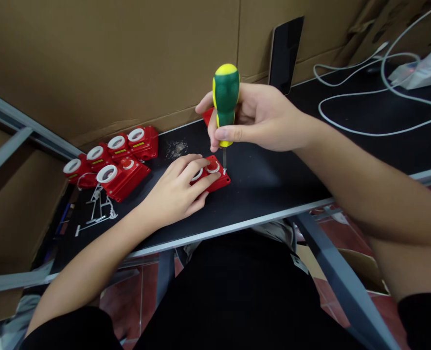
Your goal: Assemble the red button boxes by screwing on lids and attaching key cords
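My right hand (262,116) grips a green and yellow screwdriver (226,95), held upright with its handle on top. Its metal shaft points down to a small silver screw at the right corner of a red plastic housing (221,181). My left hand (181,187) lies over that housing, its fingers spread around the round white rings and holding it against the black table. The palm and fingers hide the housing's left part. Part of another red piece (207,115) shows behind my right hand's fingers.
Several similar red housings (122,180) with white rings stand at the left, beside metal T-shaped rods (96,206). Crumbs (176,149) lie behind my left hand. A dark phone-like slab (285,53) leans against the cardboard wall (146,58). White cables (368,132) loop at the right.
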`<state>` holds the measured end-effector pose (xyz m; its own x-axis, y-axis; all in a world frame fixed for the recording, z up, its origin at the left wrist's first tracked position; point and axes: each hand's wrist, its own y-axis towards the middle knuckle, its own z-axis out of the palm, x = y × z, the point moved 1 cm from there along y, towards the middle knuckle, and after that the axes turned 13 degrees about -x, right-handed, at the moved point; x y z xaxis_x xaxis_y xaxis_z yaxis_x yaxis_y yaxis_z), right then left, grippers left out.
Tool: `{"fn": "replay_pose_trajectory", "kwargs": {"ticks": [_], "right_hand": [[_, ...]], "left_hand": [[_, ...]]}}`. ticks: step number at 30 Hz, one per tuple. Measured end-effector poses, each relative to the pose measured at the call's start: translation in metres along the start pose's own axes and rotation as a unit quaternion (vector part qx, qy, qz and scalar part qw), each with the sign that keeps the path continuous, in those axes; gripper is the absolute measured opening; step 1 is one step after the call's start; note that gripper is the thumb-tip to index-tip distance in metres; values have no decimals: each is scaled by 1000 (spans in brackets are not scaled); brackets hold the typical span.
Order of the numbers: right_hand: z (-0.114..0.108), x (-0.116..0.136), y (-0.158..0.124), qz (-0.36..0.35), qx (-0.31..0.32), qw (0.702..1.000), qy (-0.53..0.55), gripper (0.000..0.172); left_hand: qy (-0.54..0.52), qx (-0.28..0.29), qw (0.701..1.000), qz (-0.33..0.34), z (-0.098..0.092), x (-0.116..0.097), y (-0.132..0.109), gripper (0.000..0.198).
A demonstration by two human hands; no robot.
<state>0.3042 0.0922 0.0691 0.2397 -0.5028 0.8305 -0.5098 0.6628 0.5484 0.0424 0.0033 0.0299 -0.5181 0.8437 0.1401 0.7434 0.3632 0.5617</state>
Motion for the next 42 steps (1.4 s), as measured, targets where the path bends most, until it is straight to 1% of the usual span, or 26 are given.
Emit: {"fn": "replay_pose_trajectory", "kwargs": {"ticks": [6, 10, 13, 15, 17, 19, 21, 23, 26, 29, 33, 37, 42], "right_hand": [[0, -3, 0, 3, -4, 1000, -8, 42], [0, 0, -1, -1, -40, 999, -26, 40], [1, 4, -1, -10, -77, 996, -34, 41], [2, 6, 0, -15, -107, 994, -28, 44], [3, 5, 2, -26, -137, 990, -8, 51], [6, 4, 5, -39, -168, 985, 21, 54], [8, 1, 7, -44, -195, 979, 51, 53], [11, -1, 8, -35, -212, 974, 78, 53], [16, -3, 9, -14, -222, 970, 97, 58], [22, -4, 7, -11, -220, 971, 98, 58], [29, -8, 4, -23, -204, 975, 88, 54], [30, -11, 4, -16, -202, 975, 88, 58], [30, -12, 5, -12, -206, 972, 107, 59]], "left_hand": [[10, -12, 1000, 3, 1, -1, 0, 50], [16, -12, 1000, 18, 1, -1, -2, 51], [3, -7, 1000, 5, 1, 0, -2, 55], [-16, -13, 1000, -10, 0, 1, -2, 53], [-40, -42, 998, -24, -1, 3, -2, 46], [-52, -96, 993, -43, -3, 5, -1, 36], [-41, -151, 985, -67, -5, 8, 0, 27], [-13, -181, 978, -101, -7, 11, 0, 20], [15, -183, 973, -137, -8, 13, 0, 13], [13, -183, 972, -145, -8, 11, 0, 11], [4, -190, 972, -139, -8, 8, 0, 9], [0, -198, 972, -131, -9, 6, 1, 7], [-12, -207, 970, -124, -9, 4, 2, 10]]}}
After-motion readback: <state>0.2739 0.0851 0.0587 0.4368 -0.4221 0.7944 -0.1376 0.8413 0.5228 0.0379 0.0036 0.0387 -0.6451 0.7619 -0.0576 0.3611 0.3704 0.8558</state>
